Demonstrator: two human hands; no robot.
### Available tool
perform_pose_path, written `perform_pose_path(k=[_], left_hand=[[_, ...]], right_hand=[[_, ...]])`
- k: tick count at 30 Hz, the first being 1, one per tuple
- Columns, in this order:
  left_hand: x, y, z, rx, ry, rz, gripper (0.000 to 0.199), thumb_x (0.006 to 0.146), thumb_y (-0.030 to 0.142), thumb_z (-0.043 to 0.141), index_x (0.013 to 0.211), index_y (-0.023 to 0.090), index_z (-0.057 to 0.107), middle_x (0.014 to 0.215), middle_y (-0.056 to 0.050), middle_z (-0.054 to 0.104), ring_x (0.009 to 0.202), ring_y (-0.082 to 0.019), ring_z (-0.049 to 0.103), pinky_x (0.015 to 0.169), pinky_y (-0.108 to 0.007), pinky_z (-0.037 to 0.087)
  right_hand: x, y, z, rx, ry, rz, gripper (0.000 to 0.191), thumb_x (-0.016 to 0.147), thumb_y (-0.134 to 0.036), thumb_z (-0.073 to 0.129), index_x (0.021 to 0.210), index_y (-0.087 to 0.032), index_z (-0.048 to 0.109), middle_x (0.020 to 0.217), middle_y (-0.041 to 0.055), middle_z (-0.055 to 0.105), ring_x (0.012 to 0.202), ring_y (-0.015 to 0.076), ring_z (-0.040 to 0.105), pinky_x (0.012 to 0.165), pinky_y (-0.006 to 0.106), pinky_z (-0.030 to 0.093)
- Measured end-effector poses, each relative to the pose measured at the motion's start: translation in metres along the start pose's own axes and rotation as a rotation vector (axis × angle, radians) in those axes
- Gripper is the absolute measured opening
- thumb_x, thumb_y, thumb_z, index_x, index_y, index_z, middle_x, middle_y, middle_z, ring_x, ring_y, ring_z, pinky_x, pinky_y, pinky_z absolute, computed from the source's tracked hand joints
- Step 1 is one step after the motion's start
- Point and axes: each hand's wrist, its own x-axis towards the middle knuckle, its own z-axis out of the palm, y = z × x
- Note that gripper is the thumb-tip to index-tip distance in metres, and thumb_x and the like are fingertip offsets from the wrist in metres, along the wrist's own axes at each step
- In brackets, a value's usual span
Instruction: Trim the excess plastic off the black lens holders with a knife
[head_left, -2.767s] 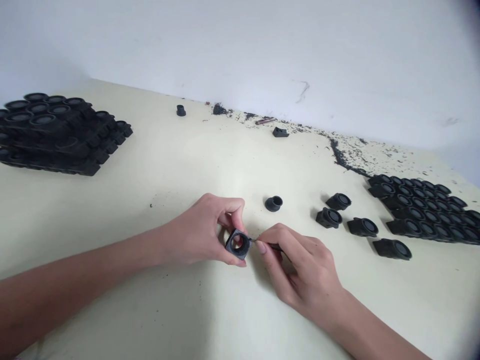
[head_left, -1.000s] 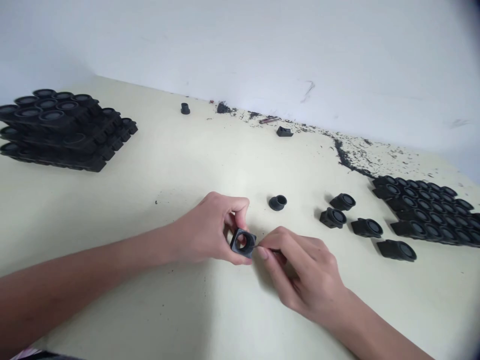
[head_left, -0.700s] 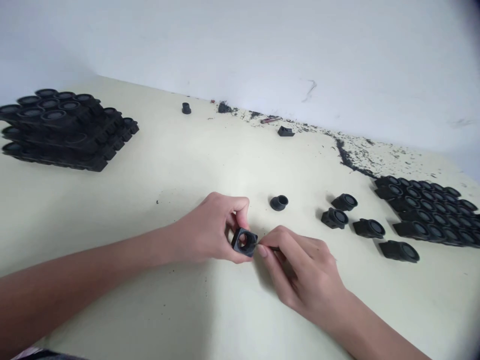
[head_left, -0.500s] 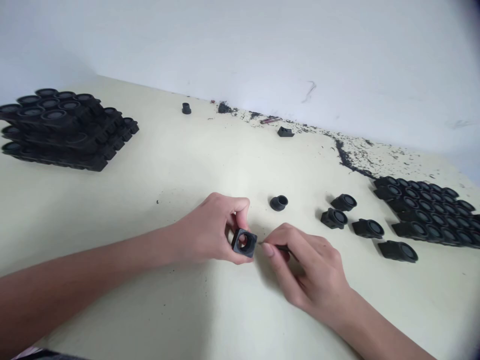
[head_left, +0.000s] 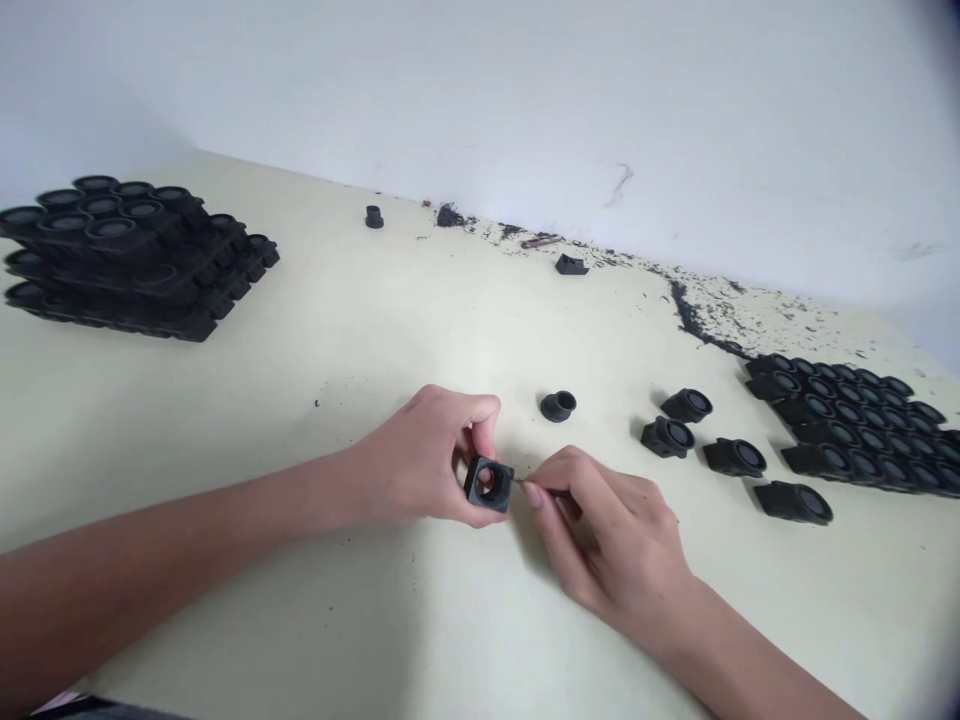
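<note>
- left hand (head_left: 416, 455): fingers pinch a square black molded part (head_left: 489, 487) with a round hole, held just above the desk (head_left: 300, 420)
- right hand (head_left: 611, 540): fingers pinch a thin dark pick (head_left: 553, 491), tip at the part's right edge
- near the hands: a flanged black piece (head_left: 558, 405)
- right side: loose black parts (head_left: 735, 457) beside a packed group (head_left: 847, 425)
- left side: stacked black parts (head_left: 127, 270)
- far desk edge: black shavings (head_left: 697, 315)

No lettering, numbers or logos can be read on the black square-flanged part (head_left: 475, 480) or the cream tabletop (head_left: 337, 400).
</note>
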Motion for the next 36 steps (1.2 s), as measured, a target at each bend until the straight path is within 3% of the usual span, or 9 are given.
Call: perform_pose_path(k=[10,15,19,23,27,36], left_hand=[[-0.0024,0.001,-0.0002,-0.01,0.006,-0.008,0.04,0.061,0.026,0.082,0.072,0.018,0.044,0.068,0.007,0.058,0.06,-0.007,0.052,0.053,-0.022,0.039],[-0.0018,0.0007,0.0002,0.002,0.007,-0.015,0.039,0.063,0.028,0.081,0.072,0.018,0.045,0.072,0.005,0.061,0.062,-0.008,0.055,0.054,-0.022,0.04],[-0.0016,0.0006,0.0004,-0.011,0.011,-0.004,0.04,0.062,0.029,0.082,0.073,0.018,0.045,0.07,0.006,0.06,0.061,-0.008,0.055,0.054,-0.021,0.04],[-0.0014,0.0007,0.0002,-0.013,0.013,-0.001,0.042,0.061,0.031,0.083,0.072,0.017,0.045,0.071,0.005,0.062,0.062,-0.008,0.056,0.053,-0.021,0.04],[-0.0007,0.0003,-0.0002,-0.045,-0.005,0.014,0.041,0.061,0.027,0.083,0.073,0.017,0.045,0.07,0.005,0.06,0.061,-0.008,0.056,0.053,-0.021,0.04],[-0.0004,0.0034,-0.0012,-0.245,-0.069,-0.065,0.046,0.064,0.037,0.088,0.087,0.019,0.052,0.078,0.003,0.067,0.072,-0.01,0.061,0.07,-0.025,0.049]], right_hand=[[-0.0001,-0.0002,0.0007,0.01,-0.025,-0.054,0.012,0.089,-0.006,0.056,0.09,-0.016,0.05,0.073,-0.001,0.051,0.059,0.0067,0.036,0.052,0.023,0.029],[0.0008,0.0003,0.0,-0.023,0.06,0.019,0.011,0.088,-0.005,0.057,0.089,-0.015,0.052,0.071,-0.0018,0.049,0.056,0.0051,0.034,0.05,0.023,0.027],[-0.0001,0.0009,0.0007,0.009,-0.006,-0.033,0.011,0.088,-0.006,0.057,0.089,-0.015,0.052,0.072,-0.0009,0.051,0.059,0.0062,0.038,0.052,0.023,0.029],[-0.0009,0.0011,0.0006,-0.018,0.063,0.028,0.011,0.087,-0.006,0.058,0.089,-0.015,0.052,0.071,-0.0016,0.05,0.057,0.0051,0.036,0.051,0.022,0.028],[-0.0008,0.0009,-0.0005,0.002,-0.009,-0.026,0.011,0.088,-0.005,0.056,0.088,-0.015,0.052,0.072,-0.001,0.05,0.058,0.006,0.037,0.052,0.023,0.029],[0.0028,0.0016,-0.0028,-0.17,0.18,0.126,0.009,0.088,-0.009,0.06,0.085,-0.014,0.054,0.064,-0.0039,0.048,0.052,0.0031,0.035,0.05,0.019,0.03]])
